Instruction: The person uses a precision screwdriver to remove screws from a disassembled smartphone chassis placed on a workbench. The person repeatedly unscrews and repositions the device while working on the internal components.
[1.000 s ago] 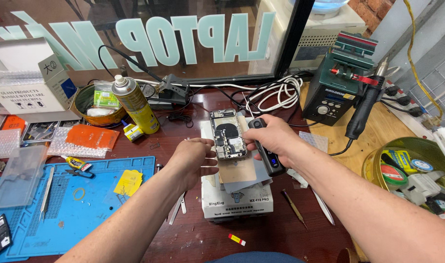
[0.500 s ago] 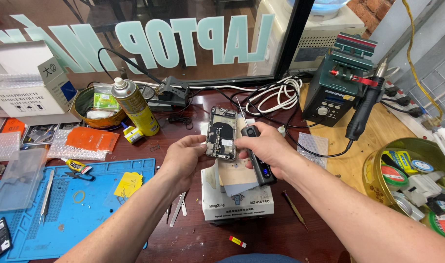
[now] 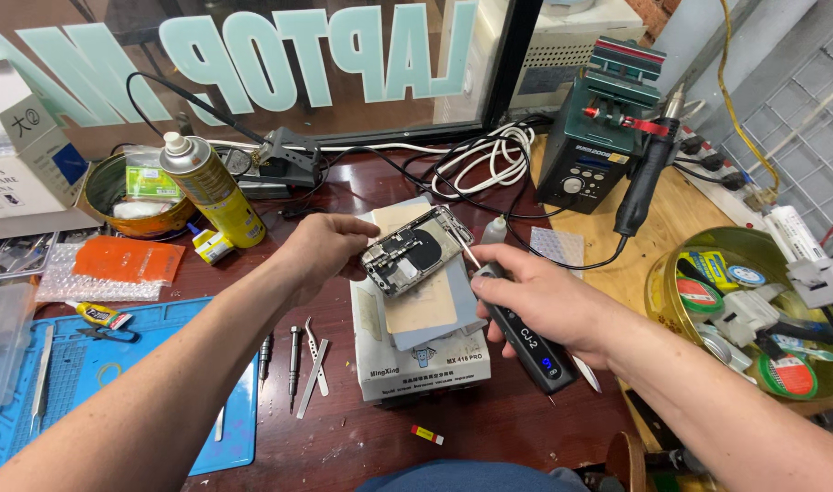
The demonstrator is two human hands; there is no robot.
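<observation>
My left hand (image 3: 321, 248) grips the left end of an opened phone body (image 3: 416, 249) with its inner parts showing, tilted and lifted just above a white cardboard box (image 3: 423, 364). My right hand (image 3: 539, 305) holds a black electric screwdriver (image 3: 523, 328); its thin metal tip touches the phone's right edge. A grey and tan pad (image 3: 430, 305) lies on the box under the phone.
A yellow spray can (image 3: 202, 189), a round tin (image 3: 129, 193), a blue work mat (image 3: 61, 392) with tools, tweezers and small drivers (image 3: 293, 360) lie left. A soldering station (image 3: 599, 137) with black handpiece (image 3: 642, 182) stands right, near a tin of tape rolls (image 3: 754, 301). White cables (image 3: 489, 155) lie behind.
My left hand has turned the phone body from upright to a slanted, nearly sideways pose. My right hand has drawn down and right, with the screwdriver tip now at the phone's right edge.
</observation>
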